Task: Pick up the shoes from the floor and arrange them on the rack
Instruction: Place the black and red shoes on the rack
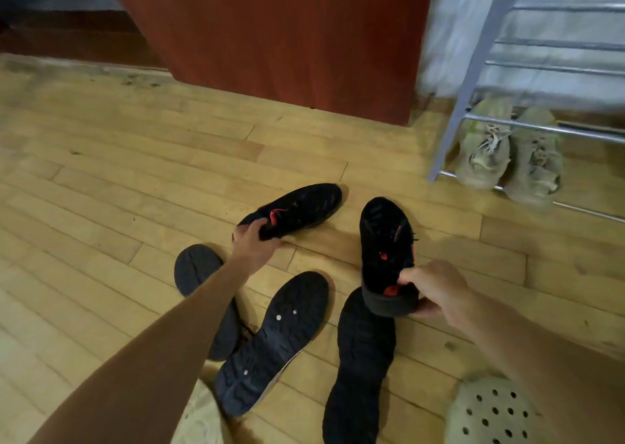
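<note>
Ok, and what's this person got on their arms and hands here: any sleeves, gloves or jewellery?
Nothing worn shows. The left hand and right hand are bare, with no gloves, and no rings can be made out. The left forearm and right forearm are bare up to the frame edge: no sleeves, watch or bracelet.

A head-worn wide-angle camera looks forward and down, close over the floor (101,173).

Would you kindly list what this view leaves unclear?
Head view:
- Grey metal shoe rack: blurred, cut off by right edge.
- Pale perforated clog: cut off by bottom edge, behind right forearm.
- Upturned black sole: middle hidden by left forearm.
- Black red-trimmed sneaker: heel covered by right hand.
</note>
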Tool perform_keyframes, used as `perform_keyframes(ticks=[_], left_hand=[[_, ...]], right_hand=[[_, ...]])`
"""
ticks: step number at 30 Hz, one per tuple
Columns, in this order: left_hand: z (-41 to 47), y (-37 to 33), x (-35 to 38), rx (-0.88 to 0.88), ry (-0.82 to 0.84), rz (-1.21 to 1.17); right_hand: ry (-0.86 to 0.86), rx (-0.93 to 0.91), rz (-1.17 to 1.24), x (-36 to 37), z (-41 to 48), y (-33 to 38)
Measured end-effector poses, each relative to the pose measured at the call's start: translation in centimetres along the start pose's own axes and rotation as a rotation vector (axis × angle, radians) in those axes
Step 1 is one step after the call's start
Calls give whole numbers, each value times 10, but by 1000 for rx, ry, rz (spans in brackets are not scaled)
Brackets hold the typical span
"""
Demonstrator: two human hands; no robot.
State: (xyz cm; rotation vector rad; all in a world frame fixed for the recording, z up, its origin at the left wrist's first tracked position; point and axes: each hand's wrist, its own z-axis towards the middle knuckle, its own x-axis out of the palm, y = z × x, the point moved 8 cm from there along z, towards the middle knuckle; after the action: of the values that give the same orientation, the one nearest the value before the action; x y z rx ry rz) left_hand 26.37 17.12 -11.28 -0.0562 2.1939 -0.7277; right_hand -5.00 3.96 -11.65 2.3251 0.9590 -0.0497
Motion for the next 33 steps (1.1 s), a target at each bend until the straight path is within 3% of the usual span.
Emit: perform_keyframes(ticks=[4,9,13,16,22,25,29,33], left_hand=[[12,60,4,-443,-167,-634],[12,56,28,-426,-157,-1145],[10,56,18,-480,-249,-1465],[6,50,20,-453,-192,-1390],[-6,50,21,-428,-209,-867],[-25,45,28,-418,-230,-863],[-63,25,67,-455,94,-888],[-107,-5,93,-383,284,-754]], right_hand=[[12,7,-131,-5,26,-22],[51,10,-189,-14,46,-32],[87,26,-188,-6,48,-36],[99,7,-209,4,43,-36],[130,-7,-150,12,27,-33],[118,-4,-102,10,15,-25],[94,-3,-159,2,-8,-20],[82,-36,-266,-15,-37,-20]])
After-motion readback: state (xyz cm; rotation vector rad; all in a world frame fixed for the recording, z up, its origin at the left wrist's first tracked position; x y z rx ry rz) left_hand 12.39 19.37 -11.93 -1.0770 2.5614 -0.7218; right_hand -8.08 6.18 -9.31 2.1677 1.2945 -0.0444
